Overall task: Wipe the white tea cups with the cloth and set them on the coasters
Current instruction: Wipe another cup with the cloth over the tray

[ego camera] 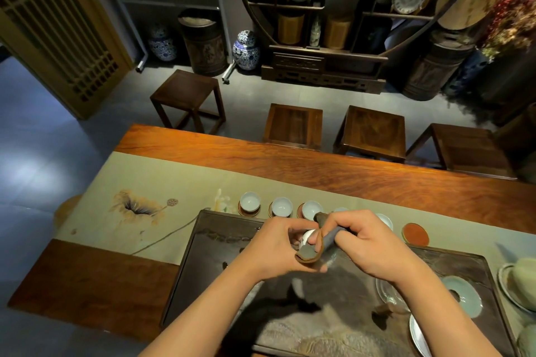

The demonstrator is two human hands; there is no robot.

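My left hand grips a small white tea cup above the dark tea tray. My right hand holds a folded grey-brown cloth pressed against that cup. Beyond my hands, a row of white cups stands on round red-brown coasters: one, a second and a third. Two more cups in the row are partly hidden behind my right hand. One red coaster at the right end of the row is bare.
A beige runner with a lotus painting covers the long wooden table. On the right lie a pale green dish, a glass vessel and lidded ware. Wooden stools stand beyond the table.
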